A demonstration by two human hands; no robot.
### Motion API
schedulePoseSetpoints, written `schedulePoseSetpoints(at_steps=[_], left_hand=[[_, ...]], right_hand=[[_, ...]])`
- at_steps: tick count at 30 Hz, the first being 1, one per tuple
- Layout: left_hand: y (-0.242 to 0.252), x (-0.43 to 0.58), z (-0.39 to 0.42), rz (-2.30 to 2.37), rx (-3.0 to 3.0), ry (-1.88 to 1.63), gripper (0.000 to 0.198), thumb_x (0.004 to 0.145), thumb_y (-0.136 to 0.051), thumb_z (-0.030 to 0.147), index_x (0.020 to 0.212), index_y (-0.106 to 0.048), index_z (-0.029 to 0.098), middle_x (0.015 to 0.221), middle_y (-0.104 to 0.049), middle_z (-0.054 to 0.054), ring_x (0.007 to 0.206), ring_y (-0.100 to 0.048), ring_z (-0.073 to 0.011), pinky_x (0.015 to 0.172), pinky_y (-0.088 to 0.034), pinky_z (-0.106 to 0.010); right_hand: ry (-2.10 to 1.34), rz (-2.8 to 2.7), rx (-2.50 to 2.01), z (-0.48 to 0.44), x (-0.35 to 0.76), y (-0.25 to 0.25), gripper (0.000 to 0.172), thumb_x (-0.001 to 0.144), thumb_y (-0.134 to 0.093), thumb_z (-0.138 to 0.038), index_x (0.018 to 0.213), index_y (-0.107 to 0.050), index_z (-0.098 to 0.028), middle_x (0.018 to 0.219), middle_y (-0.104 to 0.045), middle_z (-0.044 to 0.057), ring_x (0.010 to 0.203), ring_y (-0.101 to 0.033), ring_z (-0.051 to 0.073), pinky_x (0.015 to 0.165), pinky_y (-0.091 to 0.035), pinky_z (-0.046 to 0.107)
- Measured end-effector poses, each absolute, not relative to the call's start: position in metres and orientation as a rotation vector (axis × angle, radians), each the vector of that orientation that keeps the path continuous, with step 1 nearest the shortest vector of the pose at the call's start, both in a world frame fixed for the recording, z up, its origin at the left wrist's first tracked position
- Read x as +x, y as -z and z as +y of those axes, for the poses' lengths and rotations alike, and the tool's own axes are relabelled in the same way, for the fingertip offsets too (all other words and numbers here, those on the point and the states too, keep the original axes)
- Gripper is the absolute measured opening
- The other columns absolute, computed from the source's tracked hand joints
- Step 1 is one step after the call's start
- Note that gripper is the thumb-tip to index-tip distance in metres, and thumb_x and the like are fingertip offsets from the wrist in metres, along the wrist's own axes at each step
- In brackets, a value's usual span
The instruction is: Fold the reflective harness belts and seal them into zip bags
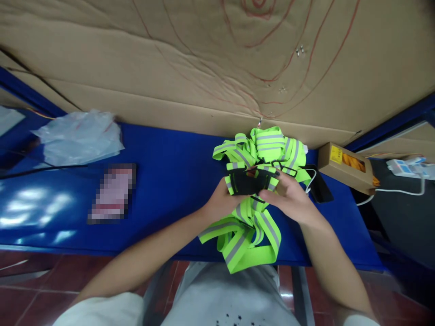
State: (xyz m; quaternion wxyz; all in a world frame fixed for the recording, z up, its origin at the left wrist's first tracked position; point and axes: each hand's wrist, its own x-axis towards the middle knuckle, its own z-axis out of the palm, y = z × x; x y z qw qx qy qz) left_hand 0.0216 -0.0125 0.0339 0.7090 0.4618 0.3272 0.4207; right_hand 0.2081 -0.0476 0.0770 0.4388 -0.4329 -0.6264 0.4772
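Between both hands is a reflective strap harness, neon yellow with grey stripes, its flat black panel (249, 182) facing me. My left hand (224, 199) is closed on the panel's left side, its fingers partly hidden behind. On the right edge, my right hand (288, 197) grips with the thumb in front and the other fingers mostly hidden. Loose yellow straps (251, 244) hang below the hands and over the table's front edge. Just beyond the hands lies a heap of similar yellow straps (271, 144), with black buckles showing among them.
The blue table (170, 181) backs onto a cardboard wall (170, 68) with red lines. Clear plastic bags (81, 138) and a blurred-out phone-like object (113, 194) lie left. On the right are a black phone (319, 186), a white cable (310, 181) and an open cardboard box (350, 170).
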Motion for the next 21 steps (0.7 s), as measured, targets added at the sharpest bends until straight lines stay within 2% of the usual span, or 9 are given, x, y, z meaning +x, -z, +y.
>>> schedulePoseSetpoints(at_steps=[3, 6, 8, 11, 14, 16, 18, 21], left_hand=[[-0.034, 0.023, -0.015, 0.654, 0.917, -0.86, 0.047, 0.07, -0.088, 0.029, 0.114, -0.073, 0.023, 0.116, -0.076, -0.002, 0.118, -0.068, -0.0316, 0.096, -0.058, -0.039], [-0.039, 0.023, -0.016, 0.53, 0.879, -0.811, 0.058, 0.068, -0.09, 0.026, 0.122, -0.071, 0.026, 0.122, -0.074, -0.002, 0.122, -0.066, -0.0287, 0.099, -0.056, -0.035], [-0.049, 0.021, -0.014, 0.448, 0.93, -0.737, 0.064, 0.066, -0.093, 0.026, 0.126, -0.07, 0.024, 0.125, -0.073, -0.006, 0.12, -0.068, -0.0289, 0.099, -0.056, -0.037], [-0.077, 0.013, -0.009, 0.329, 1.06, -0.526, 0.049, 0.072, -0.089, 0.026, 0.117, -0.074, 0.019, 0.115, -0.076, -0.009, 0.106, -0.073, -0.0283, 0.091, -0.059, -0.038], [-0.105, 0.003, -0.004, 0.241, 1.115, -0.33, 0.032, 0.077, -0.086, 0.03, 0.105, -0.077, 0.017, 0.102, -0.078, -0.007, 0.098, -0.074, -0.0279, 0.088, -0.06, -0.037], [-0.113, -0.001, -0.002, 0.167, 1.054, -0.285, 0.042, 0.074, -0.088, 0.043, 0.106, -0.077, 0.018, 0.102, -0.078, -0.009, 0.102, -0.074, -0.0314, 0.09, -0.06, -0.038], [-0.109, -0.001, -0.001, 0.128, 0.95, -0.338, 0.062, 0.065, -0.09, 0.061, 0.109, -0.077, 0.019, 0.106, -0.078, -0.01, 0.104, -0.074, -0.0336, 0.088, -0.06, -0.038], [-0.088, 0.004, 0.0, 0.284, 0.809, -0.464, 0.074, 0.059, -0.088, 0.072, 0.11, -0.076, 0.02, 0.106, -0.079, -0.009, 0.098, -0.076, -0.0292, 0.085, -0.061, -0.034]], right_hand=[[-0.979, -1.538, -1.188, -0.049, 0.198, -0.083, 0.034, 0.084, -0.082, -0.037, 0.115, -0.074, -0.026, 0.118, -0.077, 0.004, 0.113, -0.072, 0.025, 0.101, -0.057, 0.04], [-0.793, -1.636, -1.164, -0.052, 0.194, -0.094, 0.029, 0.086, -0.081, -0.032, 0.114, -0.076, -0.027, 0.128, -0.074, 0.005, 0.123, -0.068, 0.028, 0.108, -0.053, 0.045], [-0.715, -1.673, -1.139, -0.054, 0.196, -0.107, 0.026, 0.089, -0.078, -0.029, 0.115, -0.076, -0.028, 0.127, -0.074, 0.004, 0.12, -0.07, 0.027, 0.106, -0.056, 0.046], [-0.634, -1.764, -1.092, -0.06, 0.205, -0.134, 0.031, 0.09, -0.076, -0.024, 0.121, -0.074, -0.032, 0.117, -0.078, 0.001, 0.109, -0.074, 0.026, 0.098, -0.061, 0.042], [-0.438, -1.925, -1.003, -0.066, 0.217, -0.161, 0.048, 0.091, -0.072, -0.014, 0.129, -0.071, -0.043, 0.126, -0.075, -0.004, 0.119, -0.07, 0.028, 0.108, -0.056, 0.047], [-0.316, -2.023, -0.962, -0.068, 0.226, -0.172, 0.059, 0.092, -0.064, -0.009, 0.135, -0.065, -0.049, 0.134, -0.071, -0.008, 0.125, -0.066, 0.029, 0.111, -0.053, 0.049], [-0.205, -2.127, -0.954, -0.067, 0.232, -0.173, 0.061, 0.093, -0.058, -0.007, 0.138, -0.064, -0.048, 0.139, -0.068, -0.009, 0.129, -0.063, 0.029, 0.113, -0.049, 0.051], [-0.128, -2.329, -0.961, -0.06, 0.237, -0.16, 0.058, 0.095, -0.05, -0.006, 0.139, -0.064, -0.041, 0.143, -0.066, -0.005, 0.138, -0.056, 0.028, 0.119, -0.04, 0.055]])
